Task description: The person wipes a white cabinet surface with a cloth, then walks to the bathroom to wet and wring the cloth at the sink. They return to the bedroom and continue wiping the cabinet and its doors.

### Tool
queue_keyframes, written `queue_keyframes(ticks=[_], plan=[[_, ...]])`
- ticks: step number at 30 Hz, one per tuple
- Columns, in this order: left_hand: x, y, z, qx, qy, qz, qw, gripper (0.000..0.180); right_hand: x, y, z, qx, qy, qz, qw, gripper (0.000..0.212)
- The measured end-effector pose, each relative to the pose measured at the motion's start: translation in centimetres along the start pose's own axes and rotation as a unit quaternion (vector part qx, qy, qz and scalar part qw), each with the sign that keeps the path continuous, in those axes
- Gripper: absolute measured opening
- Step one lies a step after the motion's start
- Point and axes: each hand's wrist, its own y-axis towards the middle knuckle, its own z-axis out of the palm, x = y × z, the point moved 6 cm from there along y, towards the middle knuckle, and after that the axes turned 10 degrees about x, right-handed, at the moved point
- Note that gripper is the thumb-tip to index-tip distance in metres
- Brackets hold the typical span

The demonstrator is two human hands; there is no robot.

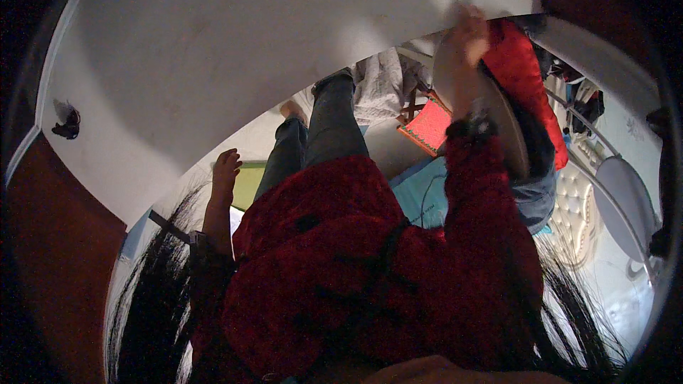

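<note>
My right hand is raised at the far right, against the lower edge of a large pale panel. Motion smears its fingers, so I cannot tell whether they touch the panel or hold anything. Behind the wrist is a rounded, tan-edged board-like thing, with shiny red fabric beside it. My left hand hangs low to the left of my jeans, its fingers slightly bent and apart. Nothing shows in it.
A red-seated folding stool stands past my legs, near a rumpled grey cloth. Teal fabric lies closer. To the right are a tufted cream headboard and a grey disc by a curved rail.
</note>
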Motion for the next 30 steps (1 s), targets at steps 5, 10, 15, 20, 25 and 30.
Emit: queue_keyframes(ticks=[5,10,15,20,25,30], plan=[[2.2,-1.3,-0.8,-0.014,-0.034,-0.014,0.999,0.043,3.3,-0.7,1.9,-0.07,-0.216,0.03,0.973,0.027],[3.6,-2.1,-1.8,-0.004,-0.018,-0.013,1.0,0.044,6.1,-17.1,22.5,0.198,-0.152,-0.094,0.964,0.027],[4.6,-2.7,-3.7,-0.037,-0.001,-0.004,0.999,0.044,12.5,-30.2,34.0,0.404,-0.216,-0.382,0.803,0.037],[4.5,-2.3,-4.7,-0.036,-0.01,0.011,0.999,0.043,10.2,-23.6,25.8,0.429,-0.175,-0.301,0.833,0.036],[4.0,-1.5,-3.1,-0.028,-0.022,-0.028,0.999,0.04,4.3,-2.5,5.5,0.094,-0.451,-0.072,0.885,0.031],[1.9,-1.1,-0.9,-0.051,0.014,-0.02,0.998,0.039,1.3,12.2,-4.4,-0.127,-0.342,0.084,0.927,0.03]])
